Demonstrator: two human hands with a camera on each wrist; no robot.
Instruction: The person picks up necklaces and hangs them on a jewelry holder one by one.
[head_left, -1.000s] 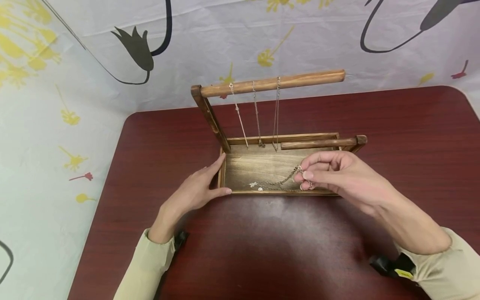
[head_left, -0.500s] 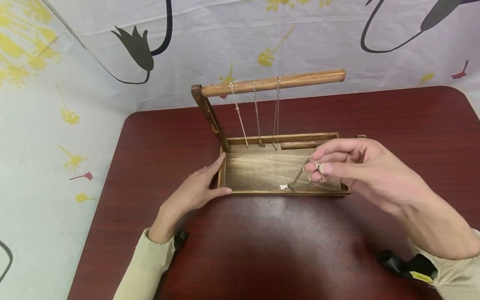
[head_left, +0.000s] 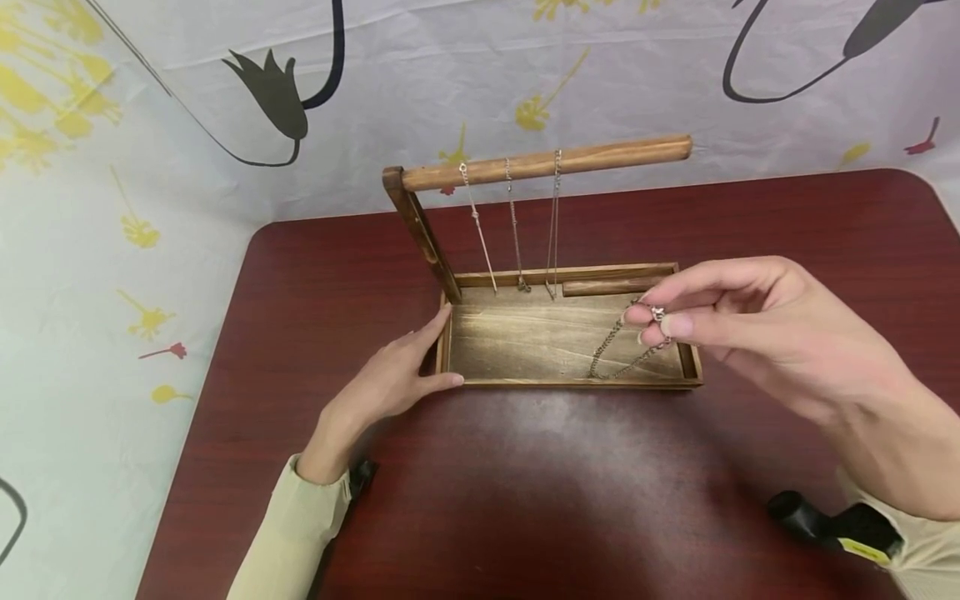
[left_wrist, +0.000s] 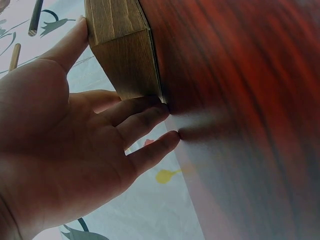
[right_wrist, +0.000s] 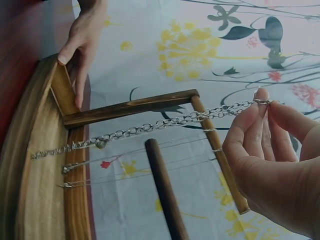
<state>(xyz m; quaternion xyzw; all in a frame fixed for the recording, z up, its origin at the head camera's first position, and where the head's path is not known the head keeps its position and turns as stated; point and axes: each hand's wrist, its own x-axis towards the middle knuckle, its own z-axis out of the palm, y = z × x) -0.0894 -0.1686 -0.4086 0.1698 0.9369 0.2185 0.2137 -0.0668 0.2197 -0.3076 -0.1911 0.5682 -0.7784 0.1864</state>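
Note:
My right hand (head_left: 787, 342) pinches a silver chain necklace (head_left: 606, 346) between thumb and fingertips, over the right part of a wooden tray (head_left: 510, 333). In the right wrist view the doubled chain (right_wrist: 165, 122) runs from the fingertips toward the tray; its far end is hard to make out. My left hand (head_left: 390, 375) rests against the tray's left end, thumb at the front rim and fingers extended. The left wrist view shows its straight fingers by the tray's corner (left_wrist: 130, 60). Three thin necklaces (head_left: 552, 233) hang from the upper wooden bar (head_left: 622, 153).
An upright post (head_left: 420, 233) at the tray's left end carries the upper bar. A shorter, lower bar (head_left: 600, 288) stands at the right, partly hidden by my right hand. The stand sits on a dark red table (head_left: 525, 500); a flower-printed cloth (head_left: 420, 83) hangs behind.
My right hand has moved right and farther from me, drawing the necklace with it. Its hanging end has slid rightward along the tray. The left hand has stayed in place.

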